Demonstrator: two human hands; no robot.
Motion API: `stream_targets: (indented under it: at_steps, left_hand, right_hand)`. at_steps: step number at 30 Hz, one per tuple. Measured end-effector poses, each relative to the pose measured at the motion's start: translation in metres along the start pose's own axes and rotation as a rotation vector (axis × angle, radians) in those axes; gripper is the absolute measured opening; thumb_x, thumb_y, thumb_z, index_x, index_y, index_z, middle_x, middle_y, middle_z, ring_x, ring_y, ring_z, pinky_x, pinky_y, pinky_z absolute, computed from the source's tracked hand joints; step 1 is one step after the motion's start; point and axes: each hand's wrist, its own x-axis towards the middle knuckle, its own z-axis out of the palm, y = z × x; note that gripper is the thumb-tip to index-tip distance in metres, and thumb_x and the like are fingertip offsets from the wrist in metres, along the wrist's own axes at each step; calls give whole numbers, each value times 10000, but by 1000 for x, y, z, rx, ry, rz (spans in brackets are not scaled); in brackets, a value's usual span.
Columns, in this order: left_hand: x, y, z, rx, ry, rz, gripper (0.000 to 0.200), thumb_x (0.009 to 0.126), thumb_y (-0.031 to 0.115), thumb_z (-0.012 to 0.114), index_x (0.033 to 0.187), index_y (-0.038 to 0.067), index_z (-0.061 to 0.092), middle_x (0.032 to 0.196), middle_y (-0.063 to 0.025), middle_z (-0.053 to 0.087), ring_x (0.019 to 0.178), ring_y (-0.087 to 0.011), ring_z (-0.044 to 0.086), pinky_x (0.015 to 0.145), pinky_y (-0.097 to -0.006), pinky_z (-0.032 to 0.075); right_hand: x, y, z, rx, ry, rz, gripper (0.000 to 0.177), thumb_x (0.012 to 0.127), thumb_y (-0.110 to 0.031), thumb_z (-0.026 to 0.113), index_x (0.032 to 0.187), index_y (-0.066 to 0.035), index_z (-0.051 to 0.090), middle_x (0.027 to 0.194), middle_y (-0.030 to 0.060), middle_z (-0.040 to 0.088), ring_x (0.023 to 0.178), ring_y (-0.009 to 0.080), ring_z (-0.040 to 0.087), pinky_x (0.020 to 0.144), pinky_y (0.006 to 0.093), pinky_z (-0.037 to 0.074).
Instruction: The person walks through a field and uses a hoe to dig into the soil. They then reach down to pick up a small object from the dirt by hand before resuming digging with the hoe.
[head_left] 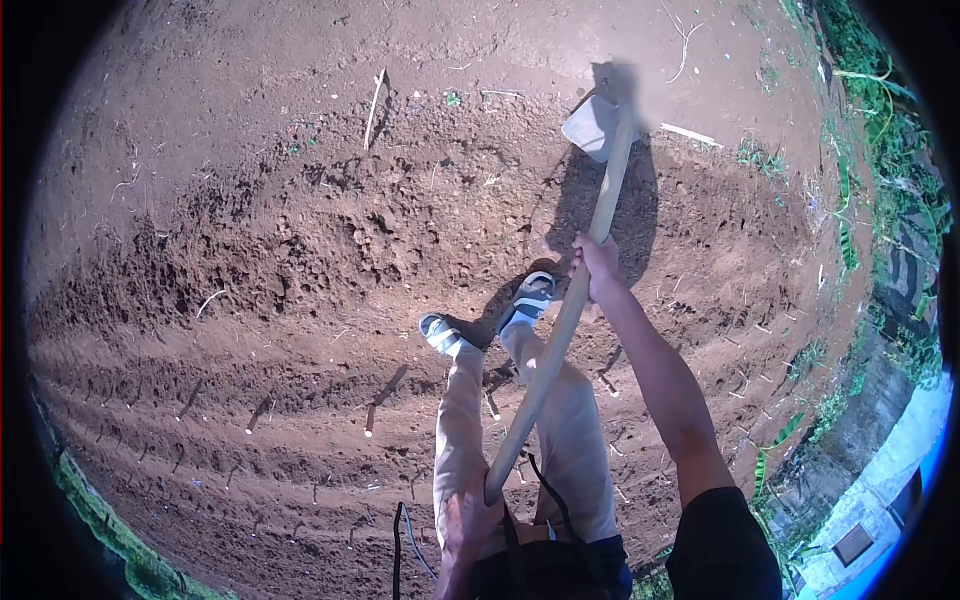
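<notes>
A hoe with a long wooden handle (548, 368) and a flat, pale metal blade (593, 127) slants across the middle of the head view. Its blade is close over the brown soil at the top, with a dark shadow beneath it. My right hand (600, 268) wraps round the handle about midway along. Down by my thigh, my left hand (470, 520) is closed at the butt end of the same handle. My two sandalled feet (530, 298) stand on the soil, left of the handle.
Loose, clumpy soil (350, 230) spreads ahead of my feet. Behind them run ridges with several short upright stakes, one stake (369, 420) left of my leg. A thin stick (376, 108) lies at the top. Green plants (890, 130) and a pale paved area (865, 520) border the right.
</notes>
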Motion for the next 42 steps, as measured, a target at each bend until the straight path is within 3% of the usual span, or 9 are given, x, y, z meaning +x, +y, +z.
stream_targets:
  at_steps: [5, 9, 15, 20, 22, 25, 29, 32, 42]
  left_hand:
    - [54, 68, 6, 17, -138, 30, 383, 777, 240, 602, 1132, 147, 491, 785, -232, 635, 797, -408, 646, 722, -547, 478]
    - [103, 119, 3, 29, -53, 185, 366, 782, 203, 595, 1120, 109, 490, 689, -252, 609, 721, -434, 634, 681, -548, 488]
    - [184, 203, 5, -71, -67, 166, 435, 766, 201, 600, 1184, 115, 513, 733, -264, 614, 755, -442, 629, 693, -517, 501]
    - [236, 227, 18, 39, -15, 181, 446, 776, 173, 605, 1196, 116, 469, 759, -253, 623, 735, -433, 643, 618, -511, 512]
    - [246, 219, 23, 44, -80, 94, 483, 778, 190, 598, 1238, 123, 468, 754, -239, 629, 756, -430, 633, 705, -497, 501]
    - [231, 192, 25, -59, -106, -41, 494, 786, 209, 586, 1254, 142, 445, 755, -178, 635, 716, -408, 618, 709, -490, 484]
    - [187, 179, 29, 12, -139, -146, 510, 784, 220, 585, 1266, 144, 436, 792, -196, 612, 778, -384, 579, 748, -481, 470]
    - [157, 167, 11, -77, -117, -84, 445, 794, 236, 591, 1192, 96, 450, 715, -236, 603, 736, -437, 618, 681, -505, 485]
    - [71, 46, -26, -62, -57, -105, 400, 784, 201, 598, 1146, 103, 459, 751, -218, 612, 761, -443, 591, 716, -529, 458]
  right_hand:
    - [68, -53, -31, -8, -1, -45, 110, 794, -51, 572, 824, -79, 470, 661, 12, 442, 499, 114, 436, 429, 319, 425]
    - [129, -92, -38, 5, 32, -80, 124, 771, -64, 605, 785, -65, 482, 636, 20, 468, 484, 123, 466, 410, 328, 443]
    - [247, -135, -50, -40, 28, -123, 126, 770, -74, 609, 742, -41, 491, 627, 28, 470, 481, 135, 475, 418, 335, 455]
    - [323, -116, -38, -28, -28, -37, 133, 769, -73, 601, 705, -36, 490, 599, 41, 469, 476, 156, 483, 425, 343, 465]
    - [336, -88, -22, -68, -3, 20, 138, 767, -71, 595, 698, -34, 482, 586, 47, 468, 467, 160, 480, 423, 349, 465]
    - [318, -44, -1, -116, -28, 68, 129, 766, -60, 586, 698, -27, 483, 576, 51, 467, 467, 165, 484, 420, 354, 463]
    - [268, -40, 19, -203, -76, 80, 114, 771, -61, 587, 745, -37, 478, 636, 34, 460, 492, 144, 463, 440, 351, 460]
    - [236, -30, 32, -259, -72, 78, 95, 777, -44, 570, 759, -33, 478, 635, 38, 468, 486, 147, 475, 422, 366, 461]
    - [109, 28, 94, -371, -43, -56, 149, 766, -34, 576, 659, -20, 474, 573, 70, 497, 445, 162, 516, 357, 353, 439]
